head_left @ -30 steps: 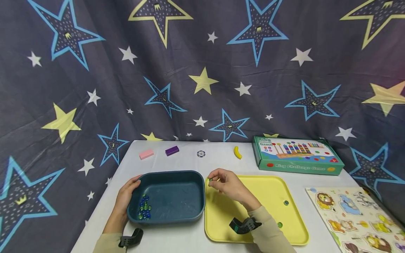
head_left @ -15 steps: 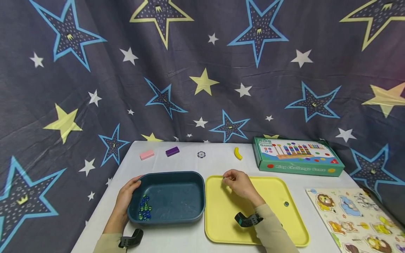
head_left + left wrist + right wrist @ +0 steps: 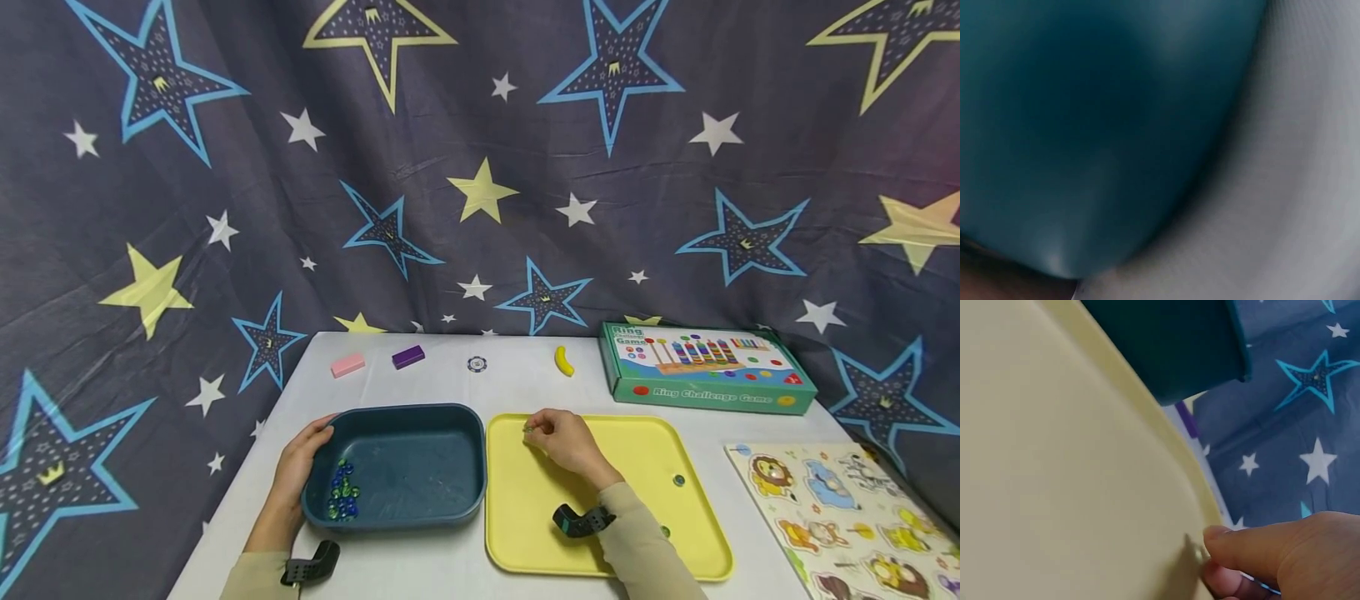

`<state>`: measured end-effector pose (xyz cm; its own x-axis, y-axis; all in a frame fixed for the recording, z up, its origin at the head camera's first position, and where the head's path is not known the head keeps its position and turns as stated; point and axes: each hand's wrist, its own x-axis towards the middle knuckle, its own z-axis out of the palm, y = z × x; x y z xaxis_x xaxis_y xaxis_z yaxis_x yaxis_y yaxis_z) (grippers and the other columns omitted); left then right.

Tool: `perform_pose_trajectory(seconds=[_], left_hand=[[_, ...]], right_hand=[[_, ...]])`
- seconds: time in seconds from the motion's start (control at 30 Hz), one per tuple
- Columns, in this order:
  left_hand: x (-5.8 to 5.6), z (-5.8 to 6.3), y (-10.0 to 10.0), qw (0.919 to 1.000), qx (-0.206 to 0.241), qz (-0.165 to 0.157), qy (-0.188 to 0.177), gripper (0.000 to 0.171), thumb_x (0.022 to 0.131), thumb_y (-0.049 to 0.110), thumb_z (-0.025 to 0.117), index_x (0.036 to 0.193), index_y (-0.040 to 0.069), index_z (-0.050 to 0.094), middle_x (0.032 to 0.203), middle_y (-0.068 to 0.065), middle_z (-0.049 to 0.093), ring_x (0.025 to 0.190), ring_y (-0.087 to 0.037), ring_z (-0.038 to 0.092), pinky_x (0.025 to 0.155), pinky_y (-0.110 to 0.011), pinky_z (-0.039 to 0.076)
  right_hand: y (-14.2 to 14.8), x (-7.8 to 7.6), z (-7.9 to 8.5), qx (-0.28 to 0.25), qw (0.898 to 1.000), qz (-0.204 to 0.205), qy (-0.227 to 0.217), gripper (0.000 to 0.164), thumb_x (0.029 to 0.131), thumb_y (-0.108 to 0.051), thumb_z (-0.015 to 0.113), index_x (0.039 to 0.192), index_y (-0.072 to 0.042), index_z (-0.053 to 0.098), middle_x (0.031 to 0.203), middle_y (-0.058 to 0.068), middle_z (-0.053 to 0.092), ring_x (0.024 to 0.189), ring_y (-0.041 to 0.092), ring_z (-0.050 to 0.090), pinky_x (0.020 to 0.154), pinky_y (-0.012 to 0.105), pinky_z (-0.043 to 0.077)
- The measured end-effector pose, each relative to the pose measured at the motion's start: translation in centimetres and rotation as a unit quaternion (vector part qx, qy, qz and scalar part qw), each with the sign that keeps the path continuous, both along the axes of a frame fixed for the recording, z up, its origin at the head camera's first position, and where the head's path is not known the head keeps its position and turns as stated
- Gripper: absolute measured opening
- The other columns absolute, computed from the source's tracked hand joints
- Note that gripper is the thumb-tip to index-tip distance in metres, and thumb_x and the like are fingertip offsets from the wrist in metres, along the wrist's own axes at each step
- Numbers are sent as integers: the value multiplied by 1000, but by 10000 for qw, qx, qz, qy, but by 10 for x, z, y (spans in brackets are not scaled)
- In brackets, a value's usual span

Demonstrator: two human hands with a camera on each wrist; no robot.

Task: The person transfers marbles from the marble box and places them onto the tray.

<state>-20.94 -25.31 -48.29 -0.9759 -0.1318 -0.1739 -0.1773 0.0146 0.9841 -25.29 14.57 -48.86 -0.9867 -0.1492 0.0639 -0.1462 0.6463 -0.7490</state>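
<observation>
My left hand [image 3: 298,462] grips the left end of a dark teal tub [image 3: 408,467], thumb at the rim. Inside the tub, several blue and green glass marbles [image 3: 343,493] lie bunched at the left. That tub's wall [image 3: 1104,125] fills much of the left wrist view. Over the far left part of a yellow tray [image 3: 540,533], my right hand [image 3: 562,440] pinches a small greenish marble [image 3: 528,429] between thumb and fingertips. In the right wrist view, the thumb and fingers mostly hide it. Two more marbles lie on the tray's right side, a dark one [image 3: 678,481] and a green one [image 3: 665,532], partly behind the sleeve.
Along the back of the white table lie a pink block [image 3: 347,365], a purple block [image 3: 408,357], a poker chip [image 3: 477,364] and a toy banana [image 3: 564,362]. A green game box [image 3: 708,371] stands back right, with an animal puzzle board [image 3: 847,517] nearer. The tub and tray sit side by side.
My right hand has moved right from the tray's left rim, then slightly back left and nearer, a marble at its fingertips. The left hand and tub have stayed in place.
</observation>
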Motion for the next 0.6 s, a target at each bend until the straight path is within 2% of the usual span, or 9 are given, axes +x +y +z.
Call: perform_pose_trajectory(seconds=[0.13, 0.23, 0.47, 0.6], left_hand=[[1, 0, 1, 10000, 29, 22, -40, 44, 94, 36, 46, 130, 10, 46, 129, -2, 47, 115, -14, 41, 93, -26, 33], [1, 1, 1, 10000, 53, 28, -43, 44, 94, 35, 45, 130, 10, 46, 129, -3, 47, 116, -15, 41, 93, -26, 33], [1, 2, 1, 10000, 36, 1, -20, 45, 94, 36, 44, 131, 10, 45, 131, -5, 45, 116, -15, 41, 92, -25, 34], [1, 2, 1, 10000, -3, 31, -12, 45, 94, 36, 44, 130, 9, 45, 131, -5, 45, 116, -15, 41, 91, -24, 35]], right_hand=[[-2, 0, -2, 366, 9990, -151, 209, 6, 77, -19, 70, 81, -19, 67, 68, -9, 57, 61, 10, 47, 60, 27, 37], [-3, 1, -3, 437, 9985, -187, 255, 5, 77, -18, 70, 81, -20, 67, 69, -10, 58, 61, 10, 47, 59, 27, 37], [-3, 0, -3, 432, 9986, -150, 255, 8, 77, -17, 70, 84, -20, 67, 68, -10, 57, 61, 9, 47, 59, 26, 37], [-2, 1, -1, 219, 9997, -39, 143, 11, 77, -16, 70, 87, -17, 66, 67, -8, 56, 59, 10, 47, 55, 26, 36]])
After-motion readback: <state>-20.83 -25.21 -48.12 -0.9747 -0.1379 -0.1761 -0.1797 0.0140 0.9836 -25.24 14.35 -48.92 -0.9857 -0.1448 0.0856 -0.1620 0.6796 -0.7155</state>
